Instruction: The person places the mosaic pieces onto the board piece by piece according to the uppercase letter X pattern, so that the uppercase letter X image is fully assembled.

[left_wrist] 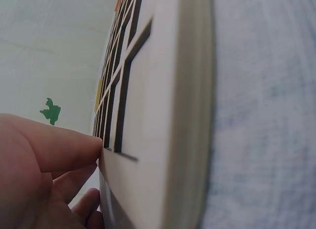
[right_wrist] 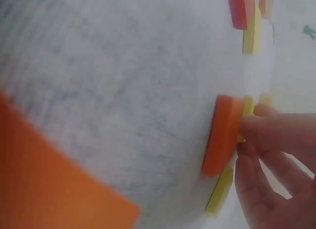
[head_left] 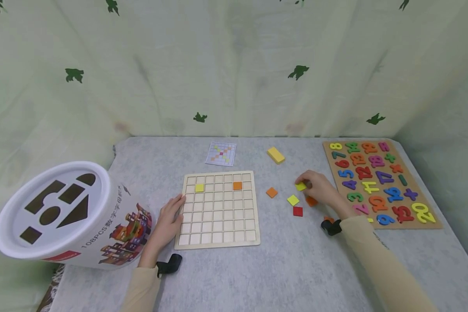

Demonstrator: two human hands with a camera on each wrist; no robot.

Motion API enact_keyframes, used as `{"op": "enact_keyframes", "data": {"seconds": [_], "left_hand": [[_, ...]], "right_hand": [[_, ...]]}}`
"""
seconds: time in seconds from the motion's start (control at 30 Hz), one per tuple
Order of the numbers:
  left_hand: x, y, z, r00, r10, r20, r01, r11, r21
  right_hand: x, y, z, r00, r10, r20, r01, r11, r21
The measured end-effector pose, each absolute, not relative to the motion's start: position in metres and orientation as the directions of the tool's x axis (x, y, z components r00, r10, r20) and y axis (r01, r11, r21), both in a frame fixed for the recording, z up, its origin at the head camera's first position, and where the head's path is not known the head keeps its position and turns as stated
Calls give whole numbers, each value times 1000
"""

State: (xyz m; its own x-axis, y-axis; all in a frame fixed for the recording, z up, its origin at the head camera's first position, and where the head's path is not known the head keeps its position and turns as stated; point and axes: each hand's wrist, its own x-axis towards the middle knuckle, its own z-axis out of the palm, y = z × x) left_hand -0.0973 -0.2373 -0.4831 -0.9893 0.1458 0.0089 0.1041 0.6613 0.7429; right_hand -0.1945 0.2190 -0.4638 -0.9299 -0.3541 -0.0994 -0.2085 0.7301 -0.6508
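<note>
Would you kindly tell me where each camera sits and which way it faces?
Head: above, looking forward and down at the table; both hands and sleeves show.
Left wrist: low beside the grid board; left hand fingers touch its edge.
Right wrist: table level, facing an orange tile; right hand fingers touch it.
Head and left-wrist views share the board.

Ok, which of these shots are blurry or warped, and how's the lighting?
Head view: sharp, evenly lit, wide-angle bending at the edges. Left wrist view: grid board soft, very close to the lens. Right wrist view: blurred throughout, orange tile fuzzy beside the right hand.
</note>
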Motion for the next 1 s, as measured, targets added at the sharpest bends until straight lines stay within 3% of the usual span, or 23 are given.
{"op": "enact_keyframes", "data": {"seconds": [0.37, 0.73, 1.0], "left_hand": [[-96, -236, -480, -991, 135, 10, 99, 669, 737], [-95, -235, -479, -987, 152, 51, 141, 671, 728], [-95, -235, -477, -989, 148, 17, 113, 674, 730]], "right_hand": [[-198, 187, -454, -907, -412, -89, -261, 715, -649], [-199, 81, -451, -780, -624, 49, -462, 521, -718], [-198, 8, -451, -716, -698, 2, -508, 520, -687]]}}
